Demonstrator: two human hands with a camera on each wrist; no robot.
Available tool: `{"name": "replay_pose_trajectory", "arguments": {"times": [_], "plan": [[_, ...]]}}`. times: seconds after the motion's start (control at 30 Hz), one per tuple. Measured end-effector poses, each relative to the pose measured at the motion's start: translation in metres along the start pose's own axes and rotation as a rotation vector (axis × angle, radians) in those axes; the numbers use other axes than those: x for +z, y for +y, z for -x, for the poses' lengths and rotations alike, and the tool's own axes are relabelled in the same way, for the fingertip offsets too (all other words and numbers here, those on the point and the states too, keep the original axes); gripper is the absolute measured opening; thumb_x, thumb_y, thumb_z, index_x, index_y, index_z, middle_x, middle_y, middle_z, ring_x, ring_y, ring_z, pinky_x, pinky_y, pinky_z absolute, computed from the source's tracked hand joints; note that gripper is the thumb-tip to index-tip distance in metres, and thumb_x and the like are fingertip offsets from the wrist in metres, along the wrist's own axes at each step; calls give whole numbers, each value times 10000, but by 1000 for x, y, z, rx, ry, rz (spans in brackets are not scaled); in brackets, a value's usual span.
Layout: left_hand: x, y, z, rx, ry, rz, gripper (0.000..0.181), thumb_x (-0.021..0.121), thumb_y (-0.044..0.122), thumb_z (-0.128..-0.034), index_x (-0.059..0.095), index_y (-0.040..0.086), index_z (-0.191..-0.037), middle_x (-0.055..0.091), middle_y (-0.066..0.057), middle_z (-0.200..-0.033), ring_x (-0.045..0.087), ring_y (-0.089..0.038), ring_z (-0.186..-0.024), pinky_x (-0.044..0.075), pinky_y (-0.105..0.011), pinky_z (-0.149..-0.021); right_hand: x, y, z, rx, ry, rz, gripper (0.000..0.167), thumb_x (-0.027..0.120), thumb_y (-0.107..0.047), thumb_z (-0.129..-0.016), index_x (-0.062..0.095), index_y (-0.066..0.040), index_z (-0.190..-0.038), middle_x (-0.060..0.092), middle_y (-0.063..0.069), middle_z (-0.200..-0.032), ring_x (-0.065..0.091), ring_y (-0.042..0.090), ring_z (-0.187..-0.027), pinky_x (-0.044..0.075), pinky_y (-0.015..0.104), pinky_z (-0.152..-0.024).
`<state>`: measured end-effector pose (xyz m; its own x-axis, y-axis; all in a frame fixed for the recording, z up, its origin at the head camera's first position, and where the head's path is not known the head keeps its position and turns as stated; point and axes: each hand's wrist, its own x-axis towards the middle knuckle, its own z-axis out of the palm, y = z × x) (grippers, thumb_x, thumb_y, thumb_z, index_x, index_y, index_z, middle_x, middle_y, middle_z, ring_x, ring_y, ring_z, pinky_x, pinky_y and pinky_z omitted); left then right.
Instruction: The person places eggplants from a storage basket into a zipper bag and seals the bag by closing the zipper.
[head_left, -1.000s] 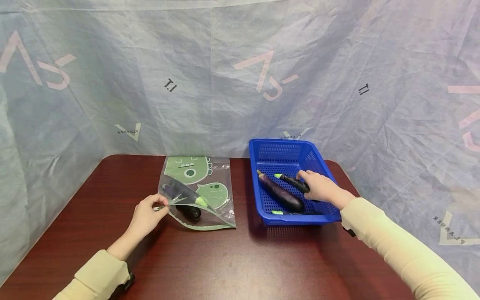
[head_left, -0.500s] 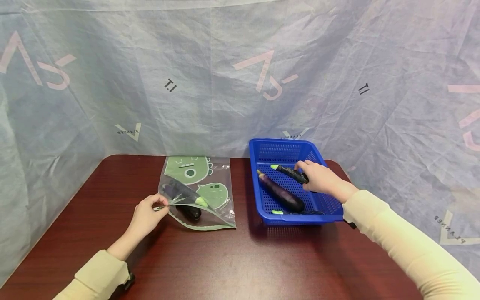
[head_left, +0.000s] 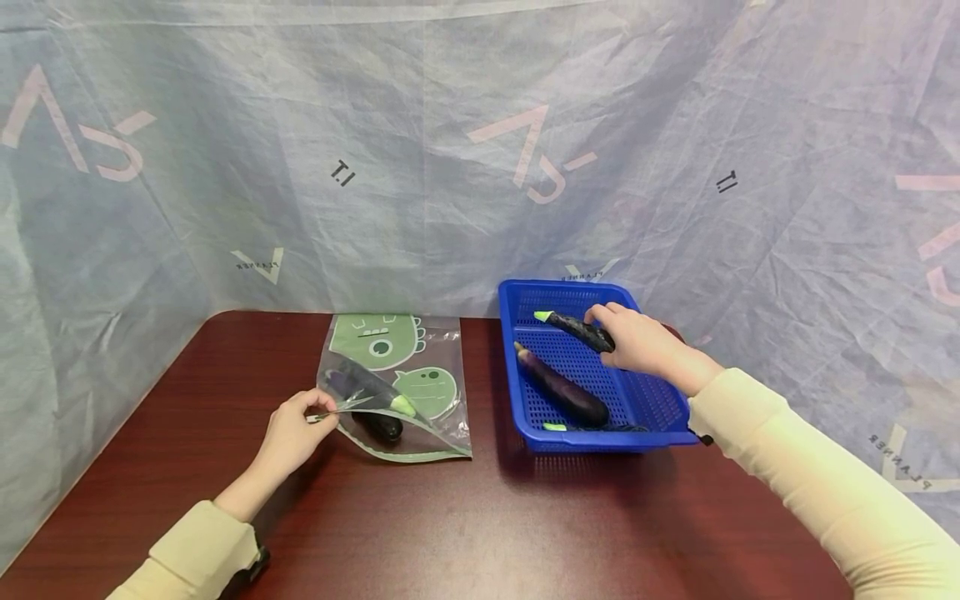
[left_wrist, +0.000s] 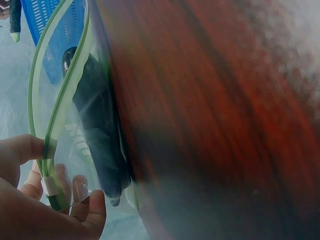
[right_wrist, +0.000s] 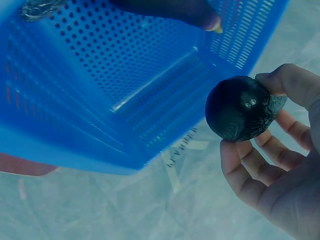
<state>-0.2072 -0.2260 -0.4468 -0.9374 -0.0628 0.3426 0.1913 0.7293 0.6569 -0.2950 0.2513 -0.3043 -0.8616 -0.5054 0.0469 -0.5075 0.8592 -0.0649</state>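
Note:
My left hand [head_left: 298, 425] pinches the green-edged mouth of a clear zip bag [head_left: 450, 433], whose lips stand apart. Inside lie dark eggplants: one with a green stem [head_left: 367, 390], plus a rounded dark end [head_left: 386, 427] below it. In the left wrist view, thumb and fingers hold the bag's corner by a white slider [left_wrist: 50, 186]. My right hand [head_left: 637, 343] grips a dark eggplant [head_left: 576, 328] near its rounded end, green stem pointing left, raised over the blue basket [head_left: 592, 442]. In the right wrist view the eggplant's blunt end [right_wrist: 237, 107] sits between thumb and fingertips.
The basket holds a long purple eggplant [head_left: 564, 388] and another with a green stem [head_left: 555, 427], mostly hidden by the near wall. Bag and basket stand side by side on a dark red table [head_left: 480, 533]. A grey cloth [head_left: 420, 167] hangs behind.
My right hand has lifted the eggplant from the basket's floor, moving it up and slightly left in the head view. The left hand and the bag have stayed in place.

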Motion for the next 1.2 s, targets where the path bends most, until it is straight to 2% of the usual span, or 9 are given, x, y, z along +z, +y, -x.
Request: {"name": "replay_pose_trajectory", "arguments": {"times": [0.37, 0.6, 0.8, 0.93, 1.2], "plan": [[1, 0, 0, 6, 7, -3, 95, 676, 84, -722, 617, 113, -792, 620, -45, -852, 596, -195, -779, 447, -327, -692, -25, -20, -5, -46, 71, 0, 501, 711, -115, -763, 507, -77, -1219, 552, 147, -1113, 526, 244, -814, 432, 390, -647], [0, 1, 0, 10, 5, -2, 90, 673, 85, -725, 620, 112, -792, 623, -43, -849, 602, -196, -780, 448, -335, -693, -38, -32, -7, -67, 112, -19, 497, 702, -98, -764, 500, -99, -1217, 546, 125, -1133, 493, 228, -766, 410, 376, -637], [0, 1, 0, 11, 1, -5, 94, 680, 91, -729, 619, 111, -797, 620, -40, -843, 606, -196, -790, 452, -337, -701, -48, -45, -8, -114, 165, 5, 476, 686, -82, -755, 513, -108, -1197, 553, 90, -1036, 486, 219, -745, 407, 374, -615], [0, 1, 0, 12, 5, -4, 94, 678, 84, -727, 620, 111, -795, 620, -39, -841, 607, -193, -793, 456, -333, -703, -53, -55, -8, -146, 187, 16, 469, 676, -80, -754, 520, -108, -1195, 540, 74, -983, 474, 210, -722, 392, 360, -589], [0, 0, 0, 14, 6, -2, 100, 680, 77, -724, 618, 116, -792, 618, -42, -840, 617, -207, -796, 460, -335, -699, -54, -70, -9, -208, 227, 13, 467, 662, -48, -737, 529, -103, -1181, 548, 76, -1035, 493, 230, -780, 410, 369, -626]]}}
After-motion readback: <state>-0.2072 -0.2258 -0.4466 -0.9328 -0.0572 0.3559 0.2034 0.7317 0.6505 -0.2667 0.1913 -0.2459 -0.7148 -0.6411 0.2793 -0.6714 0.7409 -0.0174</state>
